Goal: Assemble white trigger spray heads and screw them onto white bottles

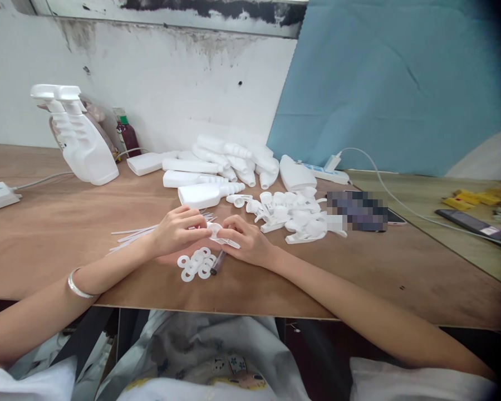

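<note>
My left hand (178,233) and my right hand (247,243) meet over the table, both closed on one white trigger spray head (229,241). The fingers of my left hand pinch its left end, and whatever lies between those fingertips is hidden. My right hand grips the body from the right. Just below sits a small heap of white ring washers (197,264), with a dark-tipped pen (217,263) beside it. Thin white dip tubes (129,238) lie partly under my left hand. More trigger spray heads (281,209) are piled beyond my right hand.
White bottles (200,195) lie heaped at the back. Two assembled spray bottles (86,145) stand at the left, near a dark red bottle (127,136). At the right are a power strip (328,172), a cable and a blurred-out phone (396,218). The table's front edge (217,312) is close.
</note>
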The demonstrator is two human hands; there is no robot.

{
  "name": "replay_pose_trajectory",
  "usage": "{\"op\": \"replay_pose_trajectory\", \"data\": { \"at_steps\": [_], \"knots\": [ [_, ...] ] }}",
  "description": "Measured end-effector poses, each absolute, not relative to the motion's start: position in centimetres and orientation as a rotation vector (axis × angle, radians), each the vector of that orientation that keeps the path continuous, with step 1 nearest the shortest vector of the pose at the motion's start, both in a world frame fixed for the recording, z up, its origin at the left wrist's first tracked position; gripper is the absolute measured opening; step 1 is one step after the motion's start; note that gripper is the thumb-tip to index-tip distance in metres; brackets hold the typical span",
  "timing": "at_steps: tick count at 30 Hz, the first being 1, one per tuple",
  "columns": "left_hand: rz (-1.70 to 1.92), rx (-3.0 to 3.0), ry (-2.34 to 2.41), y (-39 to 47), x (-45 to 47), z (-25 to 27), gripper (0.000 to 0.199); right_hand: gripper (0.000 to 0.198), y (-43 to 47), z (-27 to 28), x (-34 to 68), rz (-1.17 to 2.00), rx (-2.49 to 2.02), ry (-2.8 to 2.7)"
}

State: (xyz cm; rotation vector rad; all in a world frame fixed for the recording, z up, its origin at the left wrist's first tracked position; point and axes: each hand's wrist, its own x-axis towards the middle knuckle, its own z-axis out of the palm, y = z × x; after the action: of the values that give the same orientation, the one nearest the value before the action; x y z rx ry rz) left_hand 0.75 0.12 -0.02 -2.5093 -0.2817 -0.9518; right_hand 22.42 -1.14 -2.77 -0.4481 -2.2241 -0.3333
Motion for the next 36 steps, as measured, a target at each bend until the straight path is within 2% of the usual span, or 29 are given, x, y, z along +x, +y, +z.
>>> {"op": "replay_pose_trajectory", "data": {
  "at_steps": [4,10,21,30,36],
  "knots": [
    [-0.985,-2.531,-0.369,-0.14,0.95,0.12,0.005,0.023,-0.99,-3.02,22.32,-0.237,-0.449,-2.202],
    [-0.971,-2.73,-0.431,-0.66,1.34,0.19,0.018,0.028,-0.97,-3.04,22.01,-0.143,-0.331,-2.217],
    [-1.084,-2.793,-0.276,-0.42,0.84,-0.26,0.01,0.025,-1.16,-2.81,21.97,-0.08,-0.31,-2.216],
    [-1.026,-2.712,-0.264,-0.56,1.0,-0.19,0.014,0.021,-1.61,-2.42,22.12,0.051,-0.386,-2.3],
    [-1.12,-2.797,-0.353,-0.73,1.22,-0.04,0.011,0.029,-1.27,-2.92,22.16,-0.002,-0.366,-2.227]
  ]
}}
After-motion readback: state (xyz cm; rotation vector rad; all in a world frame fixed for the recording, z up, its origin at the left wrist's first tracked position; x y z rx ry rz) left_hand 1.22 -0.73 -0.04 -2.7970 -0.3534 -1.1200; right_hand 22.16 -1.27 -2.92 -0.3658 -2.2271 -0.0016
